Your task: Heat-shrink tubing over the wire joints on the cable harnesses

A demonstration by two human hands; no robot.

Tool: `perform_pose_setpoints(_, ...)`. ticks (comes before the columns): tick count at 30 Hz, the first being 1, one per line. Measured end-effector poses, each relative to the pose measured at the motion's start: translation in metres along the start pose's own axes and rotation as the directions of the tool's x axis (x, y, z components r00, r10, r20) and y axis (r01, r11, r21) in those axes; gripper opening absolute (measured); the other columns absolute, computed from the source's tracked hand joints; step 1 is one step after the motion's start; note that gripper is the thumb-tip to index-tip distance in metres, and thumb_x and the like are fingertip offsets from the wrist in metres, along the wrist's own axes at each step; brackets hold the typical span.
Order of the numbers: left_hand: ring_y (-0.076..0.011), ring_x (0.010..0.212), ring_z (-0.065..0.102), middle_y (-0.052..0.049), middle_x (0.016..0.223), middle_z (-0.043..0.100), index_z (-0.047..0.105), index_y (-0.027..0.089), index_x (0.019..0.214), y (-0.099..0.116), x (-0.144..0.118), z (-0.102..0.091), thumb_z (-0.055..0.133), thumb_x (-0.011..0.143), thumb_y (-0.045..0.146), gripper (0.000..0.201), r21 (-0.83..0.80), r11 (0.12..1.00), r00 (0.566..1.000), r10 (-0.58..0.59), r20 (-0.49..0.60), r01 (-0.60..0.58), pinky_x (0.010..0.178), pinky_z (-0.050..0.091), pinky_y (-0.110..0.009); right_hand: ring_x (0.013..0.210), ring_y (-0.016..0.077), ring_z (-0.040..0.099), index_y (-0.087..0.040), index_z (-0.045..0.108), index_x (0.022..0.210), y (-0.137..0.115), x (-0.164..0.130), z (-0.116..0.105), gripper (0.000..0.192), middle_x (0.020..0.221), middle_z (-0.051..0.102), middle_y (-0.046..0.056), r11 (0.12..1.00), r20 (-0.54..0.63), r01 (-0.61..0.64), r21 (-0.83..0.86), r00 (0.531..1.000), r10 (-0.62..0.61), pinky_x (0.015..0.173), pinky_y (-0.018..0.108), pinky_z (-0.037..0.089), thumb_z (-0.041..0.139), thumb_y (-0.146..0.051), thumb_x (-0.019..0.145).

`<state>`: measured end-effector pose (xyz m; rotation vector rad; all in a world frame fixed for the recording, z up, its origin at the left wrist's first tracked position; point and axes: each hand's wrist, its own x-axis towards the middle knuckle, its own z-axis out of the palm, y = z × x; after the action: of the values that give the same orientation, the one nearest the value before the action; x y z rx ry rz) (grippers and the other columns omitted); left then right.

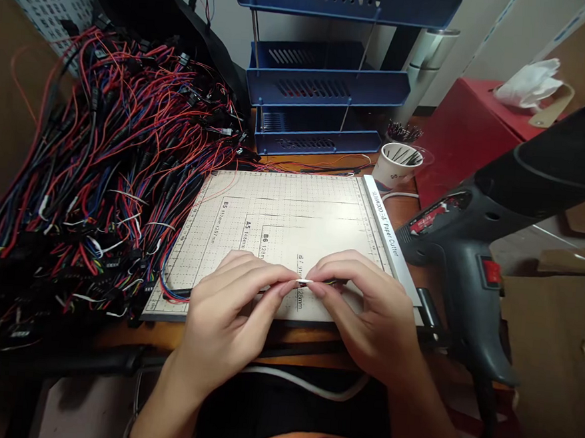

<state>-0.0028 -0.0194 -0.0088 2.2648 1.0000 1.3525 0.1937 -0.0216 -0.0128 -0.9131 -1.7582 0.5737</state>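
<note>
Over the front part of the paper cutter (316,227), my left hand (239,309) and my right hand (373,311) meet almost fingertip to fingertip. Each one pinches the same thin cable between thumb and fingers. A short white piece (304,281) of it shows in the small gap between the fingertips; I cannot tell whether this is a sleeve or bare wire. Dark strands of the cable come out past the right fingers. Left of my left hand, a black cable end (177,295) with red and blue wires lies on the board.
A big heap of wire harnesses (117,147) fills the left side. A dark heat gun (475,258) stands at the right. Behind the board are a blue tiered rack (326,88) and a white cup (399,165) with thin black pieces. A red tissue box (459,124) sits back right.
</note>
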Motion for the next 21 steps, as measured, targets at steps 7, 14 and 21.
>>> perform_pose_setpoints(7,-0.0125,0.081,0.067,-0.005,0.088,0.075,0.070,0.012,0.105,-0.0008,0.0012,0.0005,0.067,0.093,-0.004,0.020,0.012,0.998,0.998,0.065,-0.002,-0.065,0.078,0.052,-0.030,0.088,0.0096,0.067,-0.015,0.066,0.100,0.0000,-0.0011,0.0037,0.010,0.092,0.071,0.001,0.988,-0.023,0.127,-0.084,0.991,-0.130,0.081,0.019,0.054,0.065,-0.005,0.099)
perform_pose_setpoints(14,-0.0127,0.081,0.067,-0.004,0.088,0.075,0.069,0.012,0.105,-0.0005,0.0006,-0.0009,0.067,0.091,-0.004,0.021,-0.005,0.993,0.993,0.120,-0.007,-0.120,0.080,0.052,-0.032,0.090,0.0083,0.066,-0.015,0.063,0.103,-0.0004,-0.0039,0.0058,0.013,0.093,0.071,0.001,0.969,-0.048,0.211,-0.127,0.975,-0.219,0.081,0.017,0.053,0.064,-0.004,0.097)
perform_pose_setpoints(21,-0.0112,0.077,0.067,-0.003,0.085,0.075,0.070,0.011,0.101,0.0012,0.0029,-0.0024,0.069,0.089,-0.001,0.017,-0.021,0.987,0.987,0.156,-0.035,-0.157,0.083,0.053,-0.033,0.090,0.0087,0.069,-0.014,0.066,0.103,-0.0019,-0.0038,0.0037,0.009,0.094,0.073,0.002,0.957,-0.028,0.249,-0.150,0.966,-0.256,0.084,0.018,0.054,0.063,-0.006,0.100)
